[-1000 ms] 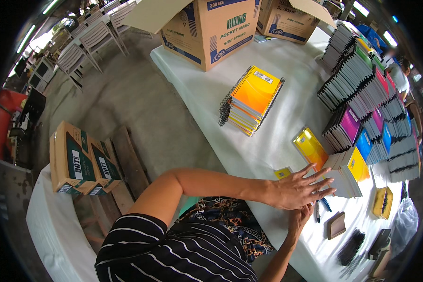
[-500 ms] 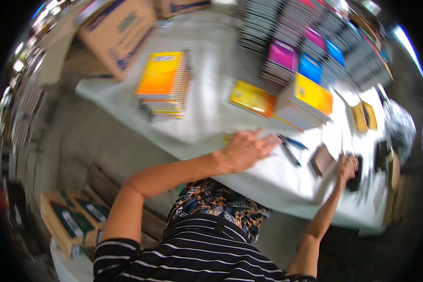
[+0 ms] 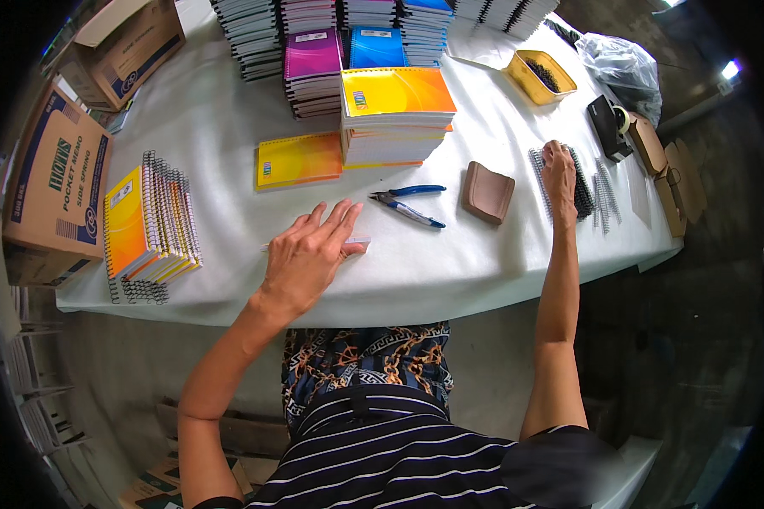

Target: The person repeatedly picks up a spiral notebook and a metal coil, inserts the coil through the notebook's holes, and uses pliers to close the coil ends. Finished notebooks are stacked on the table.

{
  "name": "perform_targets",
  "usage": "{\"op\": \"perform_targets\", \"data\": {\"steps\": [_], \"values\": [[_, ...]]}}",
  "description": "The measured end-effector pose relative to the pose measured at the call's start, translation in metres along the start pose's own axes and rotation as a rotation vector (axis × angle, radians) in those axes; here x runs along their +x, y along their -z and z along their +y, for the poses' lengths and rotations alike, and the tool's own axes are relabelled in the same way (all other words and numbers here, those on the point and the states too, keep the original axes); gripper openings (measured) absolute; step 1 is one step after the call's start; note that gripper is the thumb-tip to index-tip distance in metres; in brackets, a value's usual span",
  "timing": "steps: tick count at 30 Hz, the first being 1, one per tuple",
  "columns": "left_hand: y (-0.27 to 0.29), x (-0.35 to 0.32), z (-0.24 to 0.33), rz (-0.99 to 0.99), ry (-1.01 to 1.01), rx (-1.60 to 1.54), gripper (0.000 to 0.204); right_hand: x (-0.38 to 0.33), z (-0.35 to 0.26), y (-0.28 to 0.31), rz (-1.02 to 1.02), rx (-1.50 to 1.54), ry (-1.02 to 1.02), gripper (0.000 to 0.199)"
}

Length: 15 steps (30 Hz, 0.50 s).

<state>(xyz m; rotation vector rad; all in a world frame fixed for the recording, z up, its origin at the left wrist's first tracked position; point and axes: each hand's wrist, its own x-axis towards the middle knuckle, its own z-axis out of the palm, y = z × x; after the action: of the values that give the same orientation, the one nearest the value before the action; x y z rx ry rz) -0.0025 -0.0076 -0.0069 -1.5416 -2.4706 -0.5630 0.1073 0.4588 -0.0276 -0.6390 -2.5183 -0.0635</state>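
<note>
From the head view, the left hand (image 3: 308, 254) lies flat and palm-down on the white cloth-covered table (image 3: 221, 127), fingers spread apart, its fingertips over a thin pale strip (image 3: 355, 243) that shows on either side of the hand. The right hand (image 3: 558, 170) reaches far right, fingers curled down onto a heap of black spiral binding coils (image 3: 579, 187); whether they grip a coil I cannot tell. Between the hands lie blue-handled pliers (image 3: 409, 204) and a brown square pad (image 3: 487, 192). Beyond them stands a stack of yellow-orange notebooks (image 3: 396, 114), with a single yellow notebook (image 3: 299, 159) just beside it.
</note>
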Motion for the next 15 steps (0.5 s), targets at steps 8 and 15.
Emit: {"op": "perform_targets", "data": {"steps": [8, 15], "values": [[0.011, -0.005, -0.001, -0.030, -0.024, 0.222, 0.059, -0.061, -0.216, 0.076, -0.344, 0.874, 0.286, 0.032], [0.008, 0.003, 0.000, -0.093, 0.043, 0.031, 0.064, -0.088, -0.252, 0.061, -0.525, 1.175, 0.189, 0.020]]}}
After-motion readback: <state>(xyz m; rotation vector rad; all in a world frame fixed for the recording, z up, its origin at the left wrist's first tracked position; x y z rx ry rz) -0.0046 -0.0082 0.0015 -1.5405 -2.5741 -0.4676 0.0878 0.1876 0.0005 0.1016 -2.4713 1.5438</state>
